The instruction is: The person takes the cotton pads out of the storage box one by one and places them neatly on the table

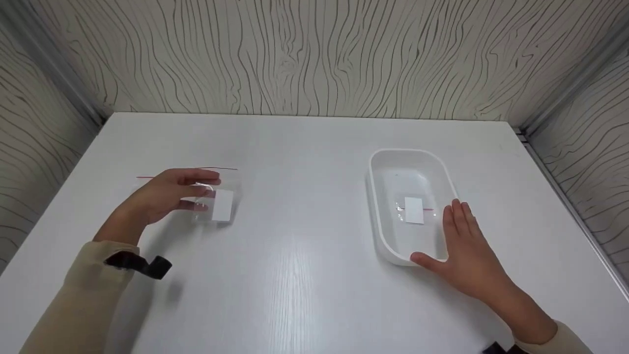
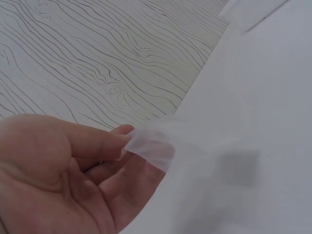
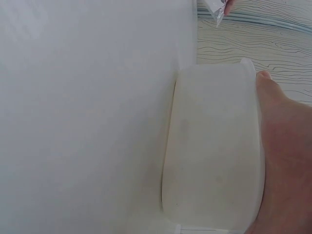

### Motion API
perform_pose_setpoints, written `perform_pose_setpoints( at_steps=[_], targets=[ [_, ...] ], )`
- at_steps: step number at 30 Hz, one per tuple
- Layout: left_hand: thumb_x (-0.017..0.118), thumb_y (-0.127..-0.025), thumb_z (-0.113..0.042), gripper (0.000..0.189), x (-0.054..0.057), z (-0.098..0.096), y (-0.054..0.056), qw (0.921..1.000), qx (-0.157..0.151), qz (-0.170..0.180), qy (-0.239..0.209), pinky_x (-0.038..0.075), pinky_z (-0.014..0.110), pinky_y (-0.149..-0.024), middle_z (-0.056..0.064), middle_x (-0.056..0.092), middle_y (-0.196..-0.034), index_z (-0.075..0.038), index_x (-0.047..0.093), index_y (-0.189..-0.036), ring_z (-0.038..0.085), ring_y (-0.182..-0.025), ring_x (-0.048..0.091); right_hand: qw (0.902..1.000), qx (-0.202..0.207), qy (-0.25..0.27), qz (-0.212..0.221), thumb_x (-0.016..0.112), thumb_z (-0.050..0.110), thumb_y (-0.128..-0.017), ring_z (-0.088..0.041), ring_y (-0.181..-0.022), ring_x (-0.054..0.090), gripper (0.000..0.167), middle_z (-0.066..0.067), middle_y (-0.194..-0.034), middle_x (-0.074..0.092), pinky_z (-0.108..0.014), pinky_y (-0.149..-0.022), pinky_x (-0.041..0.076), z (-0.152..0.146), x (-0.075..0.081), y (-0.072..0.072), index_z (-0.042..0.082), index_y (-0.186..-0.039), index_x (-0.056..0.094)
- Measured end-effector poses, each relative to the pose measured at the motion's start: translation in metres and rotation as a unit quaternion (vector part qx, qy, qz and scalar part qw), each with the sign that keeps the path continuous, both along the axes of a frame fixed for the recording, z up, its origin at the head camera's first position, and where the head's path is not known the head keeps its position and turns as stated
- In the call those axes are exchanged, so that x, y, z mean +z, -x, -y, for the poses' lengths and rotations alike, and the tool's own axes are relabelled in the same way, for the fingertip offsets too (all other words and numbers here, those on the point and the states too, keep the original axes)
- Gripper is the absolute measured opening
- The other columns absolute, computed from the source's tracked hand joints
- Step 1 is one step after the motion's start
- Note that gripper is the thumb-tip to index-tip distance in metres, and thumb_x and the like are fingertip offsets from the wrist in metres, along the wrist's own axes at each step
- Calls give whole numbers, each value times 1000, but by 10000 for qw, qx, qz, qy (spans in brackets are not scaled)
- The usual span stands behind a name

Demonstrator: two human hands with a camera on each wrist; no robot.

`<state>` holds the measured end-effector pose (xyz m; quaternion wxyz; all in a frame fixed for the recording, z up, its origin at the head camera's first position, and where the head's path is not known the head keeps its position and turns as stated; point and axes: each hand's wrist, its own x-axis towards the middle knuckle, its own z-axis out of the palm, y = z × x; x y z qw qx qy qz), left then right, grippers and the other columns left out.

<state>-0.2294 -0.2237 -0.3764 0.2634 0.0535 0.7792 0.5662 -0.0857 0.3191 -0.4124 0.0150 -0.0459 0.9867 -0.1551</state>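
My left hand (image 1: 164,196) is above the left part of the table, pinching a clear plastic zip bag (image 2: 153,146) by its edge between thumb and fingers. A white rectangle (image 1: 222,205) shows on or in that bag. On the right, a white tub (image 1: 376,211) with rounded corners stands on the table. Inside the tub lies another clear bag with a white rectangle (image 1: 414,210) and a red line. My right hand (image 1: 469,258) rests against the tub, straight fingers along its right rim and thumb at the near rim.
A red line (image 1: 144,177) beside my left hand seems to belong to another clear bag, mostly hidden by the hand. The white table (image 1: 304,206) meets a wood-grain patterned wall (image 1: 304,59) at the back, with similar panels at both sides.
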Motion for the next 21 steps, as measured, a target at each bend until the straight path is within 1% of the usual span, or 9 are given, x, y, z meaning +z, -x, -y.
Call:
perform_pose_setpoints(
  at_steps=[3,9,14,21],
  targets=[
    [62,-100,-6,51,0,3,1,10000,-30,22,34,57,35,-96,16,48,-150,0,47,-149,17,-120,60,10000,-10,19,29,66,70,-87,-43,-154,-9,124,-33,-165,-1,-64,-121,11,0,0,0,-16,-155,7],
    [59,-101,-3,51,1,7,3,9999,-74,31,141,58,36,-95,16,48,-151,0,46,-149,18,-121,60,9999,-49,79,112,66,70,-87,-43,-153,-10,125,-32,-165,-3,-66,-120,12,-1,1,-2,-14,-156,5],
    [57,-101,-1,49,-1,11,5,9990,-154,-49,418,58,35,-94,18,48,-151,0,47,-149,24,-124,58,9998,-67,69,153,66,71,-86,-42,-153,-12,126,-31,-165,-5,-68,-118,15,-1,1,-1,-13,-156,4],
    [59,-99,0,51,-5,14,8,9963,-253,-162,803,59,33,-91,20,49,-150,1,47,-149,26,-122,56,9997,-59,81,204,66,70,-86,-40,-154,-13,125,-30,-166,-5,-71,-114,22,0,3,0,-13,-156,4]
  ],
)
